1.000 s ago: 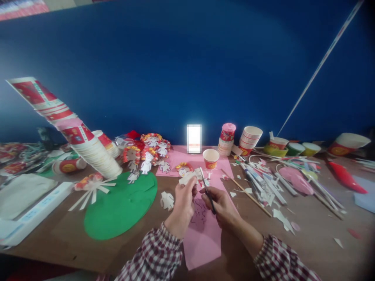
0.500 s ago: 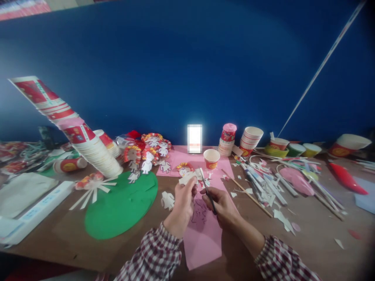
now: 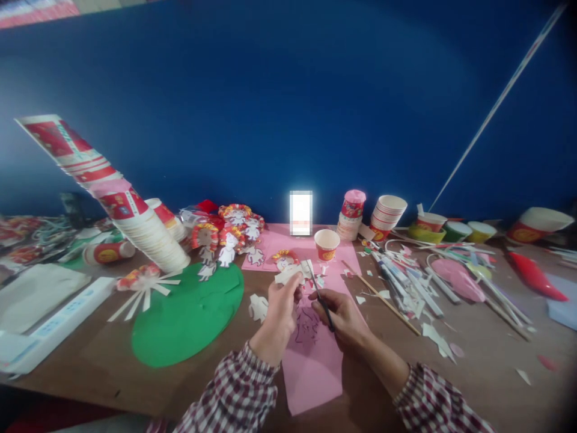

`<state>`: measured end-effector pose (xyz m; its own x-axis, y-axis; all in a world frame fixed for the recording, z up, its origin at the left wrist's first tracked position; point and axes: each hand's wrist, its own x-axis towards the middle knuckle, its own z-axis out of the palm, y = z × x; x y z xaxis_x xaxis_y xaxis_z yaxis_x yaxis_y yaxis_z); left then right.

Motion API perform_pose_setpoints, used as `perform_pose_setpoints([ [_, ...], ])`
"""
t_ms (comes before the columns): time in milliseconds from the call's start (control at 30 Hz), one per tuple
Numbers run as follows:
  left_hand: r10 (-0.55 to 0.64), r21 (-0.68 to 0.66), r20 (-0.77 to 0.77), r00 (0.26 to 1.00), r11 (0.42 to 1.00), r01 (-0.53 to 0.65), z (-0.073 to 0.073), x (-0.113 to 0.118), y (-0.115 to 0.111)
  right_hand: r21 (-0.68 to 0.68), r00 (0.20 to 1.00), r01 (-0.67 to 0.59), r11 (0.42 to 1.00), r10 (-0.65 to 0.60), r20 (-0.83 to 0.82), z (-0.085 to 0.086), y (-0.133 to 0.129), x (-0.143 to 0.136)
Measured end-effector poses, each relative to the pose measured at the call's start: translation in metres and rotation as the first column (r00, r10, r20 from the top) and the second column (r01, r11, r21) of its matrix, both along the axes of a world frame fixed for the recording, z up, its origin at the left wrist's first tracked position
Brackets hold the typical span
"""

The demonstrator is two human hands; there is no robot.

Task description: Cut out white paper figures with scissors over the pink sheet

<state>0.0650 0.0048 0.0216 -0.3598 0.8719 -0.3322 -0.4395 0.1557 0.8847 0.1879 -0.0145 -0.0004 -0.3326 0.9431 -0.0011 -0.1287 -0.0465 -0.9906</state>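
Observation:
Pinched in my left hand [image 3: 285, 307] is a small piece of white paper [image 3: 288, 275]. My right hand [image 3: 340, 316] grips dark-handled scissors [image 3: 319, 293], whose blades meet the paper's right edge. Beneath both hands lies a pink sheet [image 3: 313, 385] with dark drawn lines. Just beyond the paper, a small lion-like cutout [image 3: 285, 260] with an orange-red mane rests on more pink paper. A white paper cutout [image 3: 258, 308] lies left of my left wrist. A red and white paper cup [image 3: 327, 245] stands past the scissors.
Left are a green paper oval [image 3: 184, 319], a leaning stack of cups [image 3: 148, 234] and a white power strip [image 3: 58, 325]. Maned cutouts [image 3: 229, 237] cluster at the back. Rightward lie a wooden stick [image 3: 392, 307], several pens [image 3: 406, 282], paper scraps and more cups [image 3: 387, 210].
The hands, paper and scissors hold nearly the same position. The whole view has shifted very slightly.

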Motion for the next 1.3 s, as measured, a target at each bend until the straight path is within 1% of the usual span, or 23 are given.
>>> perform_pose_setpoints([
  [133, -0.017, 0.013, -0.053, 0.998, 1.0, 0.018, -0.002, -0.003, 0.001, -0.008, 1.0, -0.007, 1.0, 0.007, 0.007, 0.0, 0.0, 0.001],
  [267, -0.051, 0.033, -0.09, 0.995, 0.998, 0.055, -0.002, -0.006, -0.001, -0.026, 0.999, -0.041, 0.999, 0.041, 0.007, 0.0, 0.001, 0.002],
  [367, -0.075, 0.035, -0.099, 0.992, 0.996, 0.079, -0.002, -0.008, -0.002, -0.03, 0.998, -0.049, 0.998, 0.05, 0.033, 0.0, 0.002, 0.002],
  [500, -0.076, 0.028, -0.103, 0.992, 0.996, 0.08, -0.003, -0.009, -0.002, -0.031, 0.997, -0.044, 0.999, 0.046, 0.061, -0.001, 0.002, 0.003],
  [733, -0.105, 0.045, -0.104, 0.989, 0.993, 0.11, -0.003, -0.012, 0.0, -0.007, 0.997, -0.046, 0.999, 0.046, 0.069, -0.002, 0.004, 0.005],
  [833, -0.109, 0.031, -0.112, 0.988, 0.993, 0.113, -0.003, -0.014, -0.001, 0.002, 0.995, -0.048, 0.999, 0.047, 0.09, -0.002, 0.004, 0.005],
  [933, -0.106, 0.031, -0.112, 0.988, 0.993, 0.11, -0.001, -0.015, -0.002, 0.011, 0.994, -0.053, 0.999, 0.052, 0.1, -0.001, 0.003, 0.005],
  [1133, -0.142, 0.017, -0.071, 0.987, 0.99, 0.143, 0.005, -0.018, -0.001, 0.006, 0.992, -0.065, 0.998, 0.064, 0.111, 0.001, 0.003, 0.006],
  [1300, -0.146, -0.003, -0.089, 0.985, 0.989, 0.146, 0.008, -0.023, -0.001, -0.009, 0.987, -0.107, 0.994, 0.107, 0.118, -0.001, 0.004, 0.008],
])
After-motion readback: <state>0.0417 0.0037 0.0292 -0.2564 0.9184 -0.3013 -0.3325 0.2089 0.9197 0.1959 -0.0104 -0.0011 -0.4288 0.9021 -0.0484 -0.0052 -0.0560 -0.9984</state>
